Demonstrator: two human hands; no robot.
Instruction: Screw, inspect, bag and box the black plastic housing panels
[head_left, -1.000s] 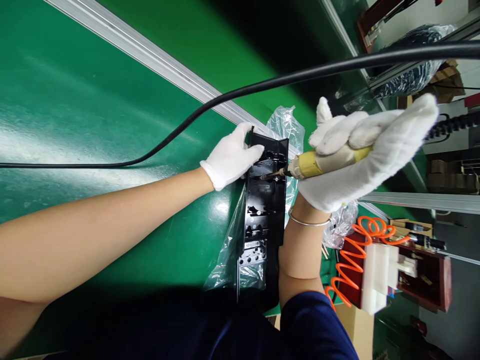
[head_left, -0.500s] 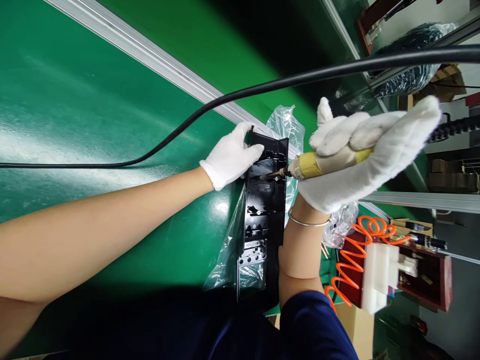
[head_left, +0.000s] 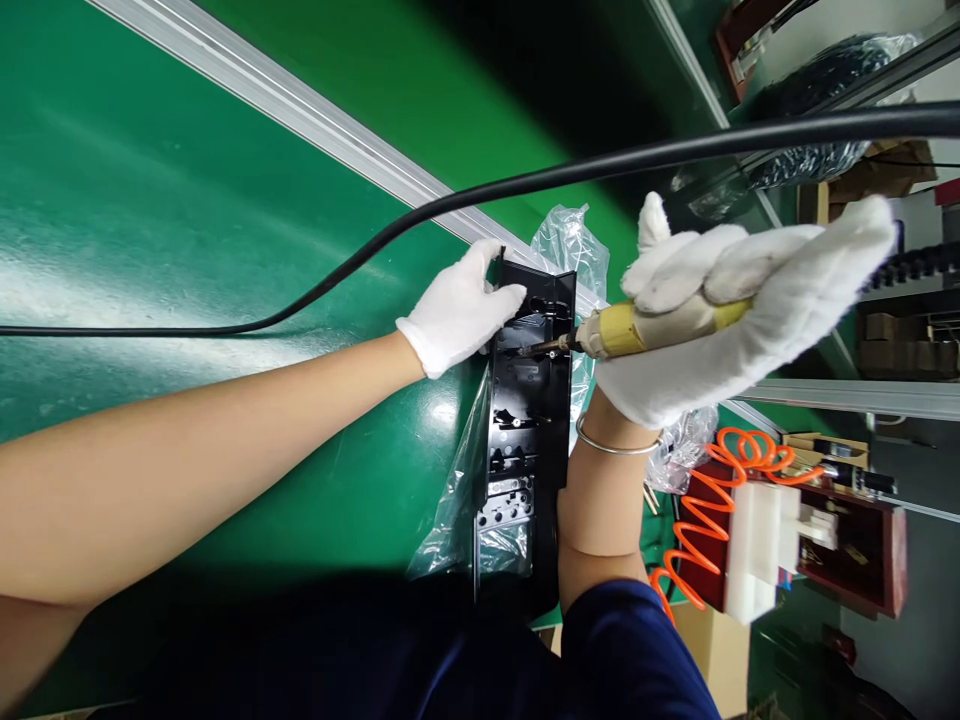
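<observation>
A long black plastic housing lies on the green work surface, with ribs, posts and a perforated metal plate inside its near part. My left hand, in a white glove, grips the far left edge of the housing, thumb over the rim. In my right hand, also gloved, is a yellow and beige power screwdriver. Its thin bit points left into the housing, close to my left thumb; whether a screw sits at the tip is hidden. Clear plastic film lies under and beside the housing.
A thick black cable crosses above the bench. An aluminium rail runs diagonally behind the housing. To the right are a coiled orange air hose, a white block and a dark red box.
Almost nothing differs. My right hand and the screwdriver have shifted very slightly to the right, while the bit stays inside the housing and my left hand keeps its grip.
</observation>
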